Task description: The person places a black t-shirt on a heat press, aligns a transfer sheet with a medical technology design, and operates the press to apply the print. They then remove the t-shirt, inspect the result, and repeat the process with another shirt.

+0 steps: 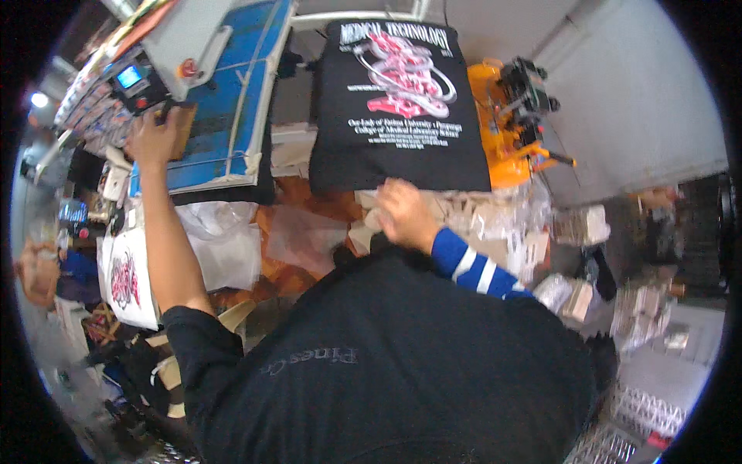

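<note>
My left hand [151, 138] reaches forward with the arm nearly straight. Its fingers close around a dark handle just below a black control box [139, 81] with a lit blue screen. Beside it lies the blue, cord-tied top of a flat press [232, 97], with black cloth showing under its front edge. A black T-shirt [398, 166] with a white and pink print is spread flat to the right of the press. At the shirt's front hem is my right hand [407, 216], fingers bent and slightly blurred; whether they pinch the cloth is unclear. A blue-and-white striped sleeve covers that forearm.
An orange machine with black parts [502, 127] stands right of the shirt. Clear plastic and paper pieces [502, 224] lie in front of it. A white sheet with a dark red print [131, 282] hangs below the press at left. Wrapped stacks [641, 313] sit at right.
</note>
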`<state>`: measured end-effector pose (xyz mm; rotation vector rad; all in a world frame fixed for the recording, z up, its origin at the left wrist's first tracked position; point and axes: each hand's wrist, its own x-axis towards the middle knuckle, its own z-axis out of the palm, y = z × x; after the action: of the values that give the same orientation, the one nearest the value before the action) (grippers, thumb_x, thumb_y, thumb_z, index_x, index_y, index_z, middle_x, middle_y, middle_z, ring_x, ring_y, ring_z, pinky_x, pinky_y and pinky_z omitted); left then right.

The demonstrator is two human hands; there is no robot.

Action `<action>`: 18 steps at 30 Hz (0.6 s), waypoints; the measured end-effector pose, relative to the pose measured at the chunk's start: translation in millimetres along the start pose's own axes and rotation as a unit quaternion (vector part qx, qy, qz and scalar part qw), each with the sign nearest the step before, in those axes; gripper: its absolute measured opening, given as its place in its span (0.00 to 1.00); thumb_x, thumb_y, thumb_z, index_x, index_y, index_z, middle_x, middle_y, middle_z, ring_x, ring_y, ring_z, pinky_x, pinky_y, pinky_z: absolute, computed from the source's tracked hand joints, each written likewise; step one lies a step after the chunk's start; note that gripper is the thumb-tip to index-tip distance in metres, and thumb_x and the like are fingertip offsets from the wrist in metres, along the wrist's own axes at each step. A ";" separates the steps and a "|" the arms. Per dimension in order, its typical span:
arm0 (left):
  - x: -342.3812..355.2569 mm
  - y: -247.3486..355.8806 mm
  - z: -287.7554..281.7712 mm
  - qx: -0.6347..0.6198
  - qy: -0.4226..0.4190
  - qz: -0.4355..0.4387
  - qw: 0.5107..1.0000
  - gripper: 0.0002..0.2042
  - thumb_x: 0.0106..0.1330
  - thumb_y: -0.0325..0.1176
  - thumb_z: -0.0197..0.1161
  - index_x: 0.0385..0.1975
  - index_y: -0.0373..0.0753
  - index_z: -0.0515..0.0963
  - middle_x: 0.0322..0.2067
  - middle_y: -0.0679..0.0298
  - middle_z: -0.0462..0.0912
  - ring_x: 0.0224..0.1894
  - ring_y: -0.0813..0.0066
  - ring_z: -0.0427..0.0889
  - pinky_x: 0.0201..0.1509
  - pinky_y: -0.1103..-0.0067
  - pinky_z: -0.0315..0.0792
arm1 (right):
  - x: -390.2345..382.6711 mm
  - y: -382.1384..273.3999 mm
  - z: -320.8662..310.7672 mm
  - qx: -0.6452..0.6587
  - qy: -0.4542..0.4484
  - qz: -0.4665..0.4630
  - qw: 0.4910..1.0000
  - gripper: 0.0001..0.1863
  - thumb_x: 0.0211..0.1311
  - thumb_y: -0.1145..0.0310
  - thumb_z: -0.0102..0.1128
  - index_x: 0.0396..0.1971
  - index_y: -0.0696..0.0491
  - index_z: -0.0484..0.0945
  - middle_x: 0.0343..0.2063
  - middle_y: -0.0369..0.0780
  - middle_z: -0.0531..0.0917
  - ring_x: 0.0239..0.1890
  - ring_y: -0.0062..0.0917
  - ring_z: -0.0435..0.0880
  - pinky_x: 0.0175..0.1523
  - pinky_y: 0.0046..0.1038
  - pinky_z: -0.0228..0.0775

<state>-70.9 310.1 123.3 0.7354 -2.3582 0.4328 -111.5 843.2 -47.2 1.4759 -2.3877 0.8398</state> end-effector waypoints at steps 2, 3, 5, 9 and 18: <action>1.1 15.3 -20.2 -0.038 -0.068 -0.029 0.997 0.34 0.59 0.66 0.64 0.55 0.45 0.83 0.56 0.48 0.81 0.62 0.45 0.76 0.67 0.53 0.67 | -10.4 -19.0 -1.0 0.093 -0.024 -0.035 0.995 0.14 0.56 0.66 0.67 0.41 0.57 0.84 0.42 0.47 0.86 0.47 0.44 0.84 0.55 0.43 0.76; 4.6 30.3 -30.0 -0.038 -0.100 -0.050 0.993 0.35 0.57 0.66 0.65 0.56 0.45 0.82 0.58 0.47 0.80 0.64 0.43 0.75 0.69 0.53 0.65 | -16.0 -22.8 -3.3 0.119 -0.042 -0.046 0.991 0.13 0.57 0.66 0.67 0.40 0.57 0.84 0.38 0.47 0.87 0.43 0.43 0.85 0.51 0.41 0.77; 8.3 54.0 -41.6 -0.077 -0.137 -0.083 0.984 0.36 0.57 0.65 0.66 0.60 0.45 0.80 0.64 0.47 0.74 0.69 0.43 0.68 0.72 0.55 0.63 | -27.8 -23.3 -10.4 0.164 -0.080 0.000 0.983 0.11 0.58 0.66 0.66 0.39 0.56 0.85 0.37 0.48 0.87 0.42 0.43 0.86 0.49 0.40 0.78; 5.4 63.4 -71.0 -0.088 -0.151 -0.116 0.978 0.37 0.59 0.62 0.66 0.65 0.45 0.77 0.70 0.49 0.67 0.73 0.44 0.62 0.76 0.57 0.60 | -45.7 -28.3 -55.5 0.198 -0.032 0.026 0.979 0.09 0.60 0.67 0.65 0.37 0.55 0.85 0.34 0.48 0.87 0.38 0.45 0.86 0.46 0.40 0.79; -19.4 110.2 -75.4 -0.058 -0.092 -0.020 0.994 0.28 0.62 0.45 0.62 0.64 0.47 0.75 0.64 0.51 0.75 0.67 0.42 0.69 0.72 0.58 0.65 | -65.3 13.0 -93.9 0.175 0.052 0.171 0.968 0.09 0.64 0.69 0.65 0.38 0.59 0.86 0.36 0.48 0.88 0.38 0.41 0.89 0.44 0.34 0.79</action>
<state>-89.3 440.1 154.3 0.7951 -2.5102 0.2156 -102.5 949.9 -5.1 1.0934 -2.5471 1.4450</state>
